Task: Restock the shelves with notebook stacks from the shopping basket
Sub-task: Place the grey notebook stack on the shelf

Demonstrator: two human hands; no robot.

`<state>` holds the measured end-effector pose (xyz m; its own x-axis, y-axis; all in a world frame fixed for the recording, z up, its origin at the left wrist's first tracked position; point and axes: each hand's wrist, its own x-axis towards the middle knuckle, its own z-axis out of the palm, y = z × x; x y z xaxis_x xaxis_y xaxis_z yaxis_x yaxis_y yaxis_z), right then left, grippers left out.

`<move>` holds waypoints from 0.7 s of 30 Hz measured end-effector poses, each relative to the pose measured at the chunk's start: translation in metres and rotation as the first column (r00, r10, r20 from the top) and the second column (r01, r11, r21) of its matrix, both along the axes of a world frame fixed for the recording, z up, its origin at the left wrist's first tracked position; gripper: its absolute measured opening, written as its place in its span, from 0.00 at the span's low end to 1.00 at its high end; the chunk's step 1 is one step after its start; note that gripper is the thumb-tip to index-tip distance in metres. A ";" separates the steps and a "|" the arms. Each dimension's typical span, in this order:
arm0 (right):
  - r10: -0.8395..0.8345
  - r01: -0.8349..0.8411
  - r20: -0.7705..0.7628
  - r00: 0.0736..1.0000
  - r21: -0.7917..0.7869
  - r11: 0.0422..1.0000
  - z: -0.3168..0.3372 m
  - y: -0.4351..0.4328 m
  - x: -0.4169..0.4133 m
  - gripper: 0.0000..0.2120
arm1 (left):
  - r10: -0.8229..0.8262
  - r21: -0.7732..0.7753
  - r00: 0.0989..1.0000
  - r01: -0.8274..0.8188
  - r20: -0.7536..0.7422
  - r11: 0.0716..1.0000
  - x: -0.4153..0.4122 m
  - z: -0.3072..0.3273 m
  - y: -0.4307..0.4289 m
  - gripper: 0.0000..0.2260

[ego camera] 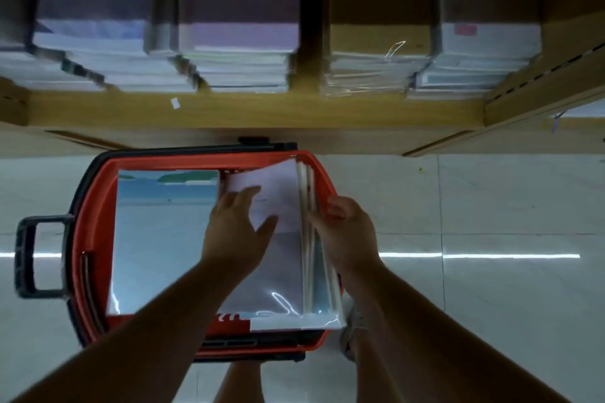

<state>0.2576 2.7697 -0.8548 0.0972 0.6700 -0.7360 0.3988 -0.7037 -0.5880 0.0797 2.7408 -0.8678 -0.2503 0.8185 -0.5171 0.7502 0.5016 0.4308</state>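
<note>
While the red basket (95,206) sits by the shelf (262,109), the left hand (236,227) lies flat on the white notebook stack (285,267) inside it — the right hand (347,234) grips the stack's edge.

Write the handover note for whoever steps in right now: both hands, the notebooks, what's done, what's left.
Left hand: open, flat on the pale cover of the leaning notebook stack.
Right hand: curled round that stack's right edge.
Things: the leaning notebook stack sits tilted in the right half of the red basket, on the floor in front of the shelf. A sea-cover stack lies flat in the left half.
Done: the shelf already holds several shelf piles; the gripped stack is not yet out.
Left: lift it out and shelve it, then probably the sea-cover stack.
</note>
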 end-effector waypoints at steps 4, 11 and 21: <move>0.025 -0.025 0.111 0.994 0.002 1.000 -0.016 -0.043 -0.001 0.09 | -0.090 -0.108 0.996 0.089 -0.002 0.990 -0.008 -0.013 -0.055 0.32; 0.200 -0.205 0.261 0.944 -0.006 0.979 -0.020 -0.077 -0.004 0.28 | -0.201 -0.147 0.978 0.208 0.058 0.967 0.002 -0.037 -0.092 0.35; 0.239 -0.212 0.245 0.940 -0.134 0.968 -0.016 -0.081 -0.007 0.47 | -0.162 -0.085 0.980 0.172 0.113 0.981 -0.011 -0.038 -0.099 0.41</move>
